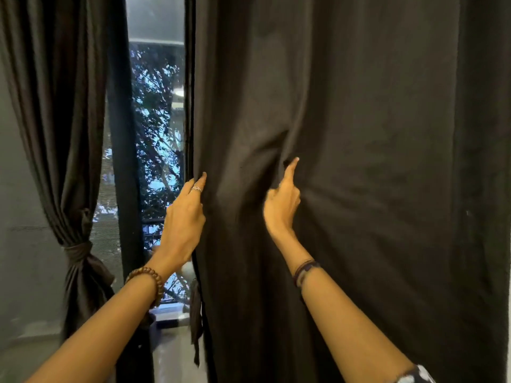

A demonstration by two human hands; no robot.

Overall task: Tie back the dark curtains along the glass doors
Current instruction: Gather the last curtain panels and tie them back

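A wide dark curtain hangs loose over the right part of the glass doors. My left hand, with a ring and a bead bracelet, grips the curtain's left edge. My right hand pinches a fold of the same curtain a little further right, with the index finger pointing up. A dark tie strap dangles from the curtain's left edge below my left hand. At the far left a second dark curtain is gathered and knotted with its own tie.
Between the two curtains a strip of glass door shows trees outside, with a dark door frame to its left. A grey wall lies at the far left. Pale floor shows below the glass.
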